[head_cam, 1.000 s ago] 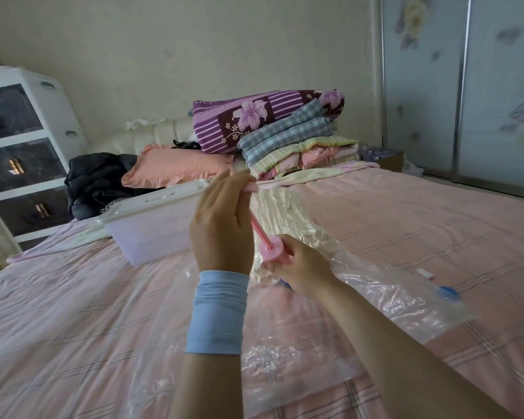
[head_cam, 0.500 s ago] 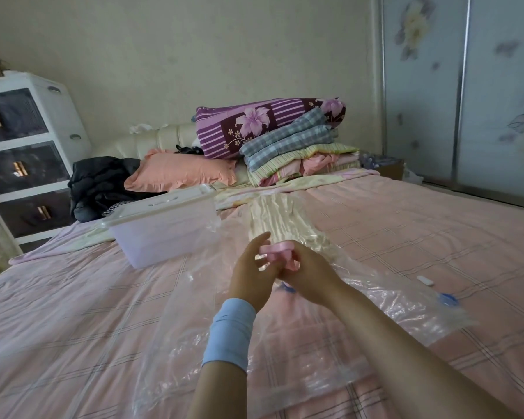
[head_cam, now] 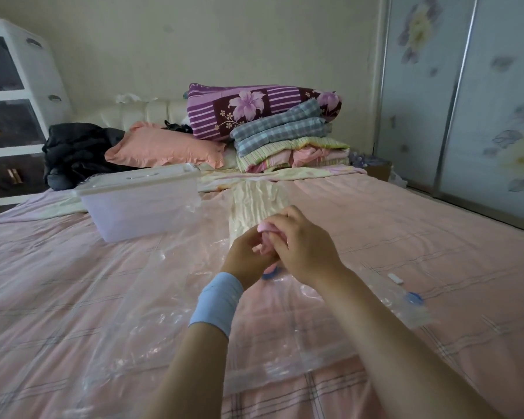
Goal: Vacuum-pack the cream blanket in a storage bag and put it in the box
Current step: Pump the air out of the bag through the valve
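Observation:
A clear plastic storage bag (head_cam: 152,300) lies flat on the pink bed. The cream blanket (head_cam: 254,201), squeezed into a narrow wrinkled strip, sits in the bag's far end. Both hands meet over the bag's blue valve (head_cam: 268,275). My right hand (head_cam: 304,247) grips a pink hand pump (head_cam: 265,228) from above, and my left hand (head_cam: 248,255), with a blue wristband, holds its lower part. Most of the pump is hidden by fingers. The translucent lidded box (head_cam: 139,204) stands to the left.
A stack of folded quilts (head_cam: 285,131), a peach pillow (head_cam: 164,149) and dark clothes (head_cam: 76,152) lie at the bed's head. A white drawer unit (head_cam: 12,101) stands far left, sliding wardrobe doors (head_cam: 481,101) right. A small white clip (head_cam: 395,279) and the bag's blue slider (head_cam: 415,297) lie right.
My left hand came down from the raised pump handle, pushing the pump's rod in. Both hands now close together around the short pump over the valve.

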### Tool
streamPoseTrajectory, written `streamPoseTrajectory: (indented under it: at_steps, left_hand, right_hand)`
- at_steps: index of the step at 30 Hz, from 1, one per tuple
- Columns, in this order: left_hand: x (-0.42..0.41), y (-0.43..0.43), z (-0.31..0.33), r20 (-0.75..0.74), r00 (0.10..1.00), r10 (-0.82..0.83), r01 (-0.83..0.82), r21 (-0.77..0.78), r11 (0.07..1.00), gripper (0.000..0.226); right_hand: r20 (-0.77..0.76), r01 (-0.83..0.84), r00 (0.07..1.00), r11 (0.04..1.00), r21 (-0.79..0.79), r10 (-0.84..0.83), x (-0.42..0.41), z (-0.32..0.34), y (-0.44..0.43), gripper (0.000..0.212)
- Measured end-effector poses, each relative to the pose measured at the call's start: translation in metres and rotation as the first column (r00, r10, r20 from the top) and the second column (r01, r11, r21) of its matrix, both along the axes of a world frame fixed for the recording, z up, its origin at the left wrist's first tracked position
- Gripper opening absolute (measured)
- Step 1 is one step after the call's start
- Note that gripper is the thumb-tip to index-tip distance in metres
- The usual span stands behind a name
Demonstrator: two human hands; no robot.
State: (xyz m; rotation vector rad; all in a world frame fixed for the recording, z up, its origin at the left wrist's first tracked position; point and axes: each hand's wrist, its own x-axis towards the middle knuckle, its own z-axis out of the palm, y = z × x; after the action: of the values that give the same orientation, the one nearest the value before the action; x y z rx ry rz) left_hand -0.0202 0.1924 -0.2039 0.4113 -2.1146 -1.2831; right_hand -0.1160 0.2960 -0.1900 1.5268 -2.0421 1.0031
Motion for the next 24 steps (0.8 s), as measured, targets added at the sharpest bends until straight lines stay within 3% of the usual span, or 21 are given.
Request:
streamPoseTrajectory:
  at_steps: [3,6,9,12,14,16,19,21,24]
  left_hand:
    - [-0.01,0.001,-0.009,-0.045,0.994,0.097,-0.098,-0.011,0.995,0.025]
    - [-0.014,-0.004,-0.012,-0.046,0.99,0.132,-0.132,-0.011,0.991,0.038]
    - [-0.017,-0.009,-0.012,-0.015,0.994,0.111,-0.111,-0.003,0.994,0.05]
    - [-0.02,-0.009,-0.013,0.031,0.993,0.113,-0.112,-0.03,0.993,0.047]
    - [-0.02,-0.008,-0.013,0.04,0.993,0.113,-0.111,-0.044,0.993,0.044]
    - [-0.018,-0.004,-0.011,0.046,0.992,0.116,-0.115,-0.02,0.993,0.036]
    - [-0.016,0.001,-0.008,0.087,0.988,0.128,-0.125,-0.039,0.991,0.029]
    - [-0.015,0.002,-0.008,0.074,0.988,0.132,-0.129,-0.042,0.991,0.033]
    - [-0.014,-0.002,-0.012,0.02,0.99,0.136,-0.136,-0.031,0.99,0.044]
  right_hand:
    - [-0.179,0.107,0.978,0.994,0.018,-0.102,0.003,0.018,0.005,0.021]
    - [-0.268,0.053,0.958,0.982,-0.18,-0.101,0.012,0.049,0.016,0.021]
    - [-0.325,-0.055,0.941,0.904,-0.423,-0.094,0.017,0.083,0.032,0.021]
    - [-0.309,-0.068,0.943,0.834,-0.547,-0.126,0.017,0.087,0.035,0.016]
    - [-0.255,-0.024,0.96,0.876,-0.482,-0.115,0.011,0.067,0.024,0.014]
    - [-0.194,0.059,0.975,0.969,-0.241,-0.108,0.003,0.036,0.011,0.014]
    - [-0.049,0.102,0.994,0.992,0.068,-0.099,-0.004,0.004,0.004,0.019]
    - [-0.069,0.066,0.996,0.996,0.054,-0.063,-0.001,0.01,0.005,0.016]
    - [-0.226,-0.015,0.974,0.982,-0.191,-0.029,0.01,0.043,0.012,0.015]
